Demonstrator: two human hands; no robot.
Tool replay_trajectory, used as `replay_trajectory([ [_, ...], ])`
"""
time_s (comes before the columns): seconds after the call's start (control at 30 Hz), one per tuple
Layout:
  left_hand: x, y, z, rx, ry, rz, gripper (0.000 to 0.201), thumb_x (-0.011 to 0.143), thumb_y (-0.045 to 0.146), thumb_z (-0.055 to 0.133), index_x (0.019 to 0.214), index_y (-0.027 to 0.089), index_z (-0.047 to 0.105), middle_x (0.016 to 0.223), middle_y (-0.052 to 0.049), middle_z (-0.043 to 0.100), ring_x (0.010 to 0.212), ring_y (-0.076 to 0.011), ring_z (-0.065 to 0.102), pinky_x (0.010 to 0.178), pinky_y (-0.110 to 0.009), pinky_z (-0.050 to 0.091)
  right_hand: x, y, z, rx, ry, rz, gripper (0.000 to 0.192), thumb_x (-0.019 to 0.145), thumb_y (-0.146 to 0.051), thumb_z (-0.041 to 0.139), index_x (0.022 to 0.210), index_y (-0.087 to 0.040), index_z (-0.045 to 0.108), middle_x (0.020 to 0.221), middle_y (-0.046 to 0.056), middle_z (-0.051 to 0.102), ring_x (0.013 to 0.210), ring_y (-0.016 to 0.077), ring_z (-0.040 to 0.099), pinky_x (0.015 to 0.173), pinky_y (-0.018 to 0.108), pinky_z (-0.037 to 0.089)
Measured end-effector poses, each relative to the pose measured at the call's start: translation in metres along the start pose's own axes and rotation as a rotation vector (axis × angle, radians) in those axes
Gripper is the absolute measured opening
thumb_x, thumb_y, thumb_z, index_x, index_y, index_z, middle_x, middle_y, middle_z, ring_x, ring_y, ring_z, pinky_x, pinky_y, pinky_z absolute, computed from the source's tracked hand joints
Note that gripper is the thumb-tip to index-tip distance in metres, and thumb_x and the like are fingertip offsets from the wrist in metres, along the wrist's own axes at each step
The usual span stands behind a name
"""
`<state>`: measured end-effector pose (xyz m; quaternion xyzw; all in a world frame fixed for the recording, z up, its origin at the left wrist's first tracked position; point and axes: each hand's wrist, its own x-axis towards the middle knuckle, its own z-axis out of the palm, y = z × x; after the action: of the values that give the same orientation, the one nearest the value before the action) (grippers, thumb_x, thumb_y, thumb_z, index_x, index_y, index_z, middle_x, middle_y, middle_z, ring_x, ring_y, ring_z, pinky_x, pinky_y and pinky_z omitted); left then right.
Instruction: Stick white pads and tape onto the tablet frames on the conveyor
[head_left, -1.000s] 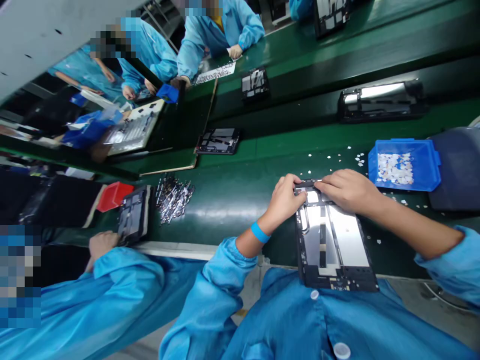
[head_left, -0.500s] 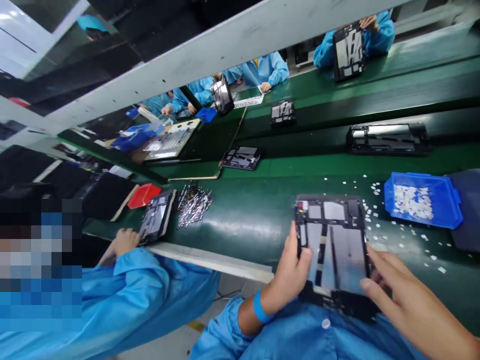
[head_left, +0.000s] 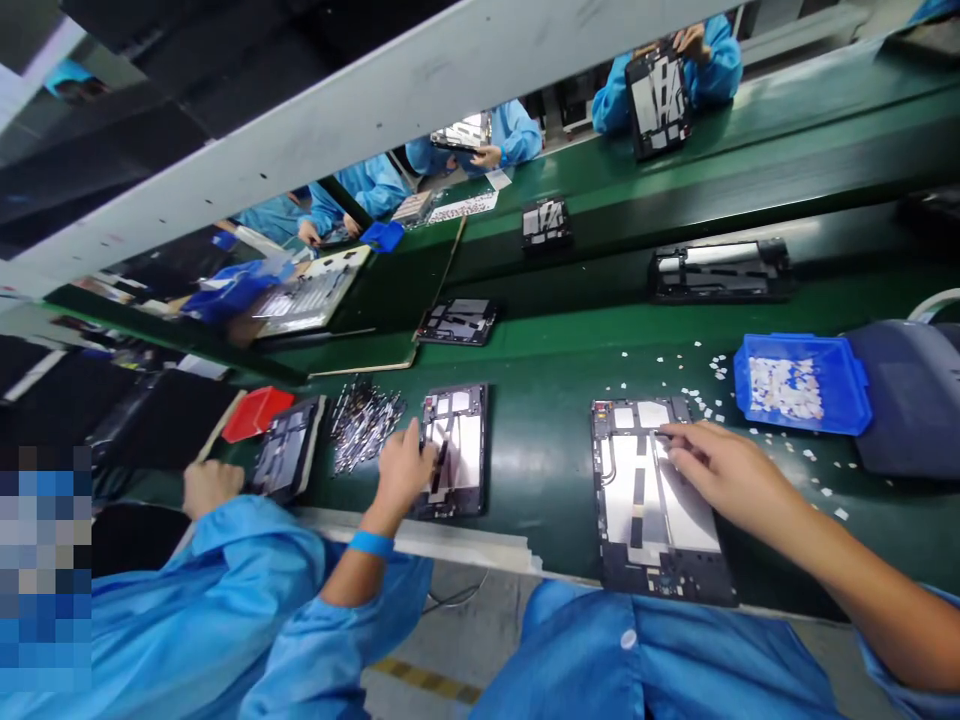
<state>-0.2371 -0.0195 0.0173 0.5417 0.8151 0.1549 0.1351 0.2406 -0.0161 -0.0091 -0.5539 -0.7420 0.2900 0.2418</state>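
Blue tray [head_left: 802, 420] — green belt [head_left: 540, 450]
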Motion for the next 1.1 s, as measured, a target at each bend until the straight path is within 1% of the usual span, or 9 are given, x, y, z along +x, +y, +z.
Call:
replay_trajectory([
  [0.1,-0.022,0.056,0.031,0.006,0.029,0.39,0.045,0.093,0.029,0.059,0.137,0.019,0.064,0.128,-0.017,0.068,0.122,-0.0347,0.06,0.108,-0.052,0.046,0.02,-0.001,0.003,-0.026,0.011,-0.039,0.034,0.097,-0.03,0.052,0.117,-0.021,0.078,0.109,0.009,0.079,0.095,0.0256,0.075,0.085,0.039,0.058],
  [0.17,-0.033,0.107,0.057,-0.008,-0.11,0.668,0.038,0.099,0.026,0.053,0.134,0.025,0.067,0.116,-0.011,0.071,0.109,-0.0286,0.064,0.102,-0.045,0.05,0.034,-0.004,0.007,-0.025,0.003,-0.045,0.032,0.097,-0.029,0.053,0.115,-0.022,0.079,0.11,0.008,0.08,0.095,0.0258,0.076,0.084,0.039,0.058],
  [0.27,-0.032,0.176,0.088,0.054,-0.209,0.86,0.043,0.101,0.019,0.047,0.138,0.029,0.067,0.11,-0.009,0.068,0.102,-0.0258,0.062,0.094,-0.038,0.05,0.048,-0.007,0.012,-0.021,-0.012,-0.015,0.033,0.096,-0.028,0.055,0.119,-0.021,0.078,0.109,0.008,0.08,0.094,0.0253,0.075,0.084,0.039,0.057],
  [0.37,-0.015,0.207,0.103,0.036,-0.331,0.945,0.043,0.097,0.014,0.053,0.13,0.034,0.072,0.108,-0.006,0.065,0.096,-0.0227,0.061,0.087,-0.032,0.049,0.048,-0.006,0.011,0.003,-0.034,0.015,0.033,0.096,-0.029,0.056,0.119,-0.02,0.078,0.109,0.008,0.08,0.095,0.0247,0.075,0.085,0.038,0.057],
  [0.67,-0.005,0.188,0.111,-0.012,-0.351,0.96,0.02,0.097,0.017,0.058,0.104,0.027,0.074,0.11,-0.004,0.068,0.103,-0.0219,0.061,0.095,-0.033,0.05,0.059,-0.009,0.015,0.111,-0.034,0.069,0.032,0.094,-0.028,0.056,0.116,-0.021,0.079,0.11,0.008,0.08,0.098,0.0253,0.074,0.087,0.039,0.055],
  [0.8,-0.017,0.184,0.119,-0.137,-0.288,0.847,0.017,0.096,0.023,0.061,0.105,0.027,0.075,0.11,-0.003,0.073,0.105,-0.0225,0.064,0.098,-0.034,0.05,0.085,-0.019,0.027,0.357,-0.198,0.071,0.038,0.095,-0.034,0.053,0.122,-0.019,0.075,0.09,0.005,0.079,0.078,0.02,0.071,0.072,0.034,0.053],
  [0.87,-0.023,0.18,0.123,-0.217,-0.257,0.801,0.013,0.095,0.025,0.064,0.101,0.027,0.075,0.106,-0.004,0.074,0.102,-0.0226,0.065,0.097,-0.036,0.051,0.094,-0.024,0.032,0.475,-0.283,0.067,0.034,0.093,-0.036,0.053,0.11,-0.018,0.077,0.077,0.003,0.075,0.065,0.0166,0.065,0.062,0.03,0.049],
  [0.97,-0.034,0.176,0.129,-0.409,-0.22,0.786,0.007,0.092,0.023,0.066,0.092,0.025,0.073,0.106,-0.006,0.074,0.105,-0.0228,0.066,0.098,-0.038,0.052,0.097,-0.029,0.037,0.531,-0.247,0.086,0.024,0.087,-0.036,0.057,0.087,-0.019,0.073,0.073,0.002,0.072,0.062,0.0149,0.061,0.057,0.027,0.045],
  [1.1,-0.05,0.179,0.138,-0.827,-0.205,0.443,0.013,0.086,0.025,0.073,0.096,0.021,0.065,0.099,-0.005,0.071,0.093,-0.019,0.068,0.086,-0.034,0.055,0.089,-0.033,0.038,0.476,-0.157,0.091,0.021,0.086,-0.036,0.06,0.089,-0.022,0.074,0.082,0.002,0.076,0.072,0.017,0.066,0.065,0.028,0.048],
])
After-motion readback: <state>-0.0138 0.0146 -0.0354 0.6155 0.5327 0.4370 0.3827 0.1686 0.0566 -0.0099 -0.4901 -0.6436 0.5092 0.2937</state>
